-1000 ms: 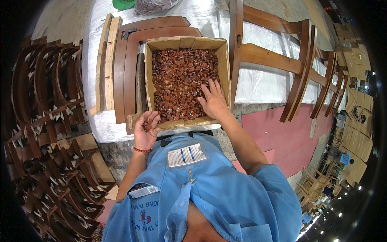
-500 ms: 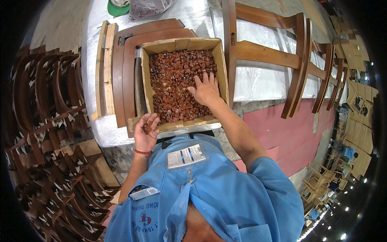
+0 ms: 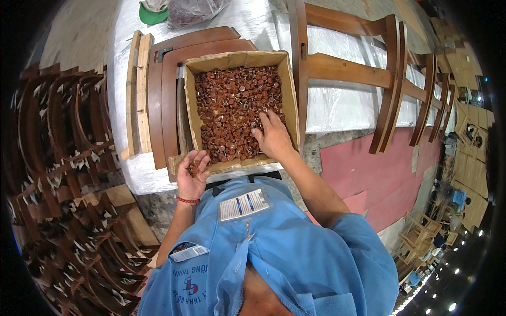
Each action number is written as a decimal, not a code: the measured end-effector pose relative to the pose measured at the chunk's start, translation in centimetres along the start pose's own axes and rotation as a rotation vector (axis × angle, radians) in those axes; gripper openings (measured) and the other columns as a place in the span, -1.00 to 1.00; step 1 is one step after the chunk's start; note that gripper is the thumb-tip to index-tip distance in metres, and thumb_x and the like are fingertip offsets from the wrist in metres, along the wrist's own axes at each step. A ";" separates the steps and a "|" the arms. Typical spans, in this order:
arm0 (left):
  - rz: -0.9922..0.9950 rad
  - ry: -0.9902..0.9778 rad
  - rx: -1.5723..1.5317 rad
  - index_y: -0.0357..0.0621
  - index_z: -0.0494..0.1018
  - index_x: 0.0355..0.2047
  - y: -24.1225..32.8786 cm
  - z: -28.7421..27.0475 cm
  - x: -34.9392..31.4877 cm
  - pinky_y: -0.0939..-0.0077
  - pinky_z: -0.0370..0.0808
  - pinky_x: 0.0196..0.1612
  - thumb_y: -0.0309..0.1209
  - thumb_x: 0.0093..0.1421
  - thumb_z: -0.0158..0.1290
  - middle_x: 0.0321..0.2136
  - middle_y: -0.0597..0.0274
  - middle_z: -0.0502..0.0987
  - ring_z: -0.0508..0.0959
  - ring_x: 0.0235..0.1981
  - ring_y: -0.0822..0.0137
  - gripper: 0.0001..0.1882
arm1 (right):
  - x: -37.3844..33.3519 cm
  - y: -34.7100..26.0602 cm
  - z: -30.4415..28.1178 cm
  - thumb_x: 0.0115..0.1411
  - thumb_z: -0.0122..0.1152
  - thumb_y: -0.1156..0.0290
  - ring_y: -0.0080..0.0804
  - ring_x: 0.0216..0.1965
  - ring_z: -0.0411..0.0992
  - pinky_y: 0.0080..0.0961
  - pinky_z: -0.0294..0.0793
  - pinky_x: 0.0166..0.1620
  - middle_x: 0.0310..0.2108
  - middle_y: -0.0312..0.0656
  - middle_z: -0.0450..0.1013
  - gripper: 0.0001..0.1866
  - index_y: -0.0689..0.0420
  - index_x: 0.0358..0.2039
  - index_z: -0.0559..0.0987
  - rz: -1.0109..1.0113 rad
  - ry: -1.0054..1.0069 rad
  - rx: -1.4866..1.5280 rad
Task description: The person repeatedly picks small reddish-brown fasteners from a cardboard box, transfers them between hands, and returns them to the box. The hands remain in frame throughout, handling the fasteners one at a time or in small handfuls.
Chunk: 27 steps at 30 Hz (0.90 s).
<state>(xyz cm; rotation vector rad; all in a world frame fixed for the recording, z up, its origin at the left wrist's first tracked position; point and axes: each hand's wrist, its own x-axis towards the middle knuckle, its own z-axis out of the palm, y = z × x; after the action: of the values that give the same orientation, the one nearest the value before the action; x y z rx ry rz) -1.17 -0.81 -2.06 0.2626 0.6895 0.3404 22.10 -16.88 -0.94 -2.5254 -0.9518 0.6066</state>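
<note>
A cardboard box (image 3: pixel 293 105) stands in front of me, filled with brown round-headed nail-on glides (image 3: pixel 226 113) whose thin metal nails show here and there. My right hand (image 3: pixel 275 139) is inside the box at its right side, palm down. Its thumb and fingers are apart and touch the top of the heap; no glide shows in its grasp. My left hand (image 3: pixel 192 176) is turned up and cupped at the near left corner of the box, with a few brown glides (image 3: pixel 195 167) held in its curled fingers.
Curved brown wooden parts (image 3: pixel 168 95) and pale wooden strips (image 3: pixel 143 100) lie left of the box on a plastic-wrapped surface (image 3: pixel 337 105). Brown chair frames (image 3: pixel 348 68) lie to the right. Stacked dark curved parts (image 3: pixel 58 121) fill the far left. A green cap (image 3: pixel 153 15) lies at the back.
My right hand has drawn back toward me over the glides, and its fingers have bent somewhat. My left hand stays at the box corner with its glides.
</note>
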 end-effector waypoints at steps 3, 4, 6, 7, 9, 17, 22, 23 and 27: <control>0.004 -0.006 0.014 -0.14 0.39 -0.02 0.0 0.0 0.1 0.45 0.66 -0.35 -0.22 0.33 -0.20 -0.05 0.07 0.50 0.56 -0.06 0.24 -0.64 | 2.8 -0.2 -0.2 0.21 0.06 0.16 0.17 0.23 0.10 -0.16 0.14 0.24 0.23 0.25 0.07 -0.31 0.25 0.25 0.13 0.122 0.098 0.221; 0.011 -0.012 0.022 -0.14 0.39 -0.02 0.0 0.0 0.1 0.45 0.66 -0.35 -0.22 0.33 -0.20 -0.05 0.07 0.50 0.56 -0.07 0.24 -0.64 | 4.2 -0.2 -0.3 0.20 0.07 0.18 0.20 0.22 0.10 -0.15 0.17 0.23 0.22 0.29 0.05 -0.30 0.25 0.25 0.10 0.172 0.144 0.254; 0.007 -0.016 0.019 -0.15 0.39 -0.02 0.0 0.0 0.1 0.45 0.66 -0.35 -0.22 0.33 -0.21 -0.04 0.08 0.50 0.55 -0.06 0.24 -0.64 | 7.2 -0.4 -0.7 0.17 0.09 0.23 0.28 0.20 0.12 -0.13 0.22 0.19 0.21 0.36 0.01 -0.26 0.26 0.26 0.04 0.248 0.260 0.313; 0.014 -0.022 0.023 -0.15 0.40 -0.02 0.0 -0.1 0.1 0.45 0.66 -0.35 -0.22 0.33 -0.21 -0.04 0.08 0.50 0.55 -0.05 0.24 -0.64 | 8.4 -0.7 -0.6 0.16 0.09 0.24 0.28 0.19 0.12 -0.13 0.21 0.20 0.22 0.36 0.00 -0.26 0.27 0.26 0.04 0.334 0.253 0.342; 0.014 -0.027 0.018 -0.15 0.40 -0.02 0.0 -0.1 0.0 0.44 0.66 -0.33 -0.22 0.34 -0.21 -0.04 0.08 0.50 0.55 -0.04 0.23 -0.64 | 10.5 -1.7 -0.3 0.14 0.10 0.25 0.28 0.19 0.12 -0.13 0.20 0.21 0.23 0.35 -0.02 -0.25 0.27 0.25 0.05 0.497 0.250 0.386; 0.004 -0.083 -0.005 -0.16 0.40 -0.02 0.0 -0.4 0.2 0.39 0.67 -0.28 -0.24 0.34 -0.19 -0.02 0.07 0.49 0.53 -0.02 0.22 -0.66 | 10.9 -6.1 1.8 0.14 0.05 0.37 0.14 0.22 0.13 -0.20 0.14 0.27 0.21 0.18 0.13 -0.49 0.27 0.10 0.35 0.017 0.243 0.360; 0.004 -0.064 0.016 -0.16 0.39 -0.02 0.2 -0.2 0.1 0.39 0.67 -0.28 -0.24 0.34 -0.18 -0.02 0.06 0.49 0.53 -0.02 0.22 -0.66 | 7.6 -6.3 2.8 0.14 0.07 0.38 0.09 0.23 0.14 -0.20 0.12 0.28 0.13 0.09 0.28 -0.58 0.27 0.01 0.45 -0.288 0.203 0.342; 0.002 -0.060 0.021 -0.16 0.39 -0.02 0.2 -0.2 0.1 0.39 0.67 -0.29 -0.23 0.33 -0.18 -0.03 0.06 0.49 0.53 -0.03 0.22 -0.66 | 6.7 -6.0 2.6 0.14 0.07 0.38 0.08 0.23 0.14 -0.20 0.13 0.28 0.11 0.07 0.31 -0.59 0.26 0.00 0.46 -0.320 0.174 0.323; 0.008 -0.020 0.047 -0.15 0.40 -0.02 0.2 -0.1 0.0 0.43 0.66 -0.32 -0.21 0.33 -0.16 -0.04 0.08 0.50 0.55 -0.05 0.24 -0.65 | 2.9 -4.5 1.6 0.14 0.09 0.39 0.03 0.17 0.23 -0.20 0.18 0.24 0.05 0.03 0.38 -0.64 0.23 -0.06 0.51 -0.342 0.015 0.265</control>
<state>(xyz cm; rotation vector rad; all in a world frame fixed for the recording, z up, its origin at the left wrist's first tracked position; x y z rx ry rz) -1.26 -0.63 -2.06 0.3127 0.6771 0.3292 20.88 -11.43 -0.83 -2.0718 -1.1787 0.5641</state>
